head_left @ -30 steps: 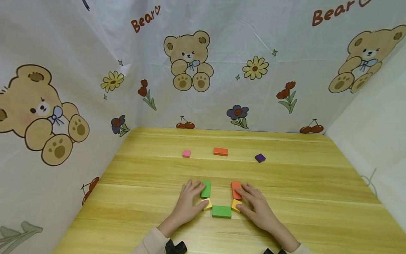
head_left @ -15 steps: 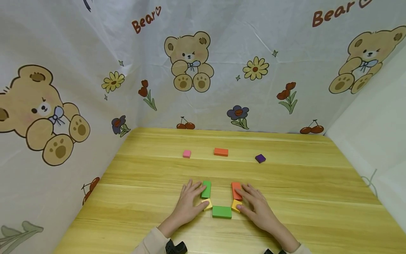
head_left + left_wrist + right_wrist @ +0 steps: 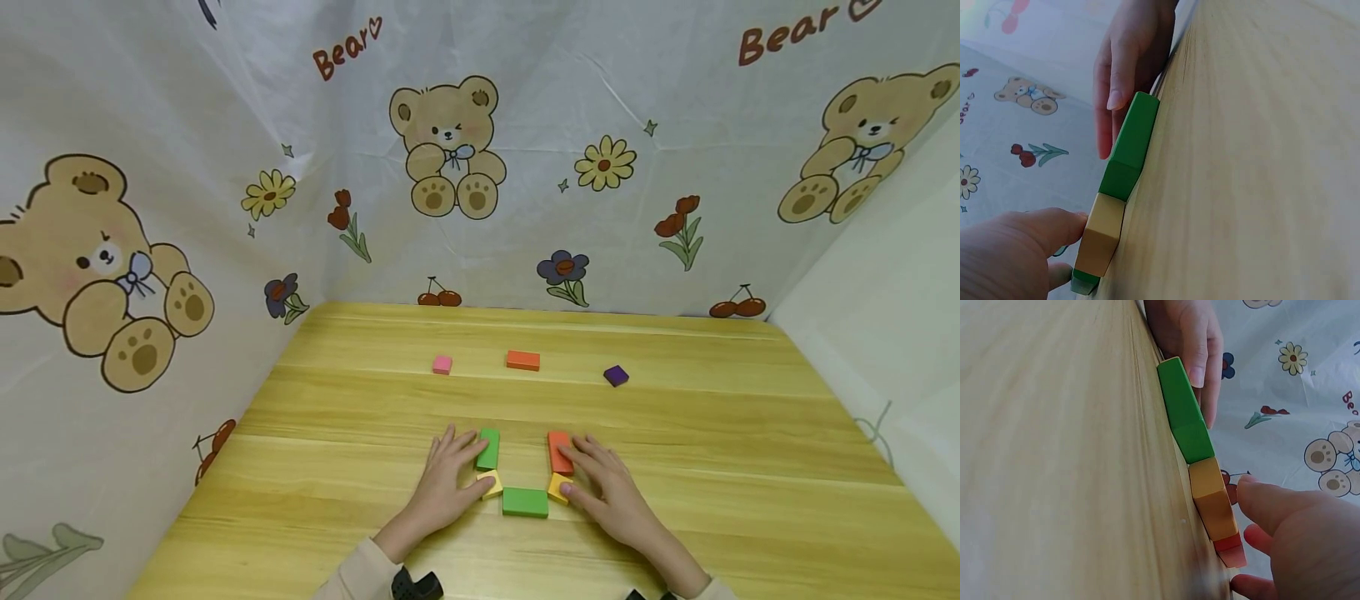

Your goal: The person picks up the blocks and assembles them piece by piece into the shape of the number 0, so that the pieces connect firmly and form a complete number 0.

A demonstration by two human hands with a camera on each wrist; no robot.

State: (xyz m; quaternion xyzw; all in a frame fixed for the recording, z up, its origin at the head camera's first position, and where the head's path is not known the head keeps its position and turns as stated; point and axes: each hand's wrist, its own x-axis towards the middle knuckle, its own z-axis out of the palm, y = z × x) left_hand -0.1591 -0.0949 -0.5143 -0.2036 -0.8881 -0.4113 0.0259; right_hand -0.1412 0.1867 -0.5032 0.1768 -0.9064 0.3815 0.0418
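Observation:
Several wooden blocks form a U on the table in the head view. A long green block (image 3: 491,456) makes the left side, an orange-red block (image 3: 558,446) the right side, and another green block (image 3: 525,502) the near end. Yellow blocks sit at the corners, a left one (image 3: 492,489) and a right one (image 3: 557,487). My left hand (image 3: 442,483) has relaxed, spread fingers, with a fingertip on the left green block and the thumb on the yellow one. My right hand (image 3: 613,493) lies likewise, fingertips at the orange-red block and thumb on the right yellow one.
Farther back on the wooden table (image 3: 360,367) lie a pink block (image 3: 442,365), an orange block (image 3: 522,361) and a purple block (image 3: 617,376). A bear-print cloth (image 3: 525,208) hangs behind and along the left; a white wall (image 3: 885,317) stands right.
The whole scene has shifted very slightly down in the head view. Hands and blocks keep the same places relative to each other.

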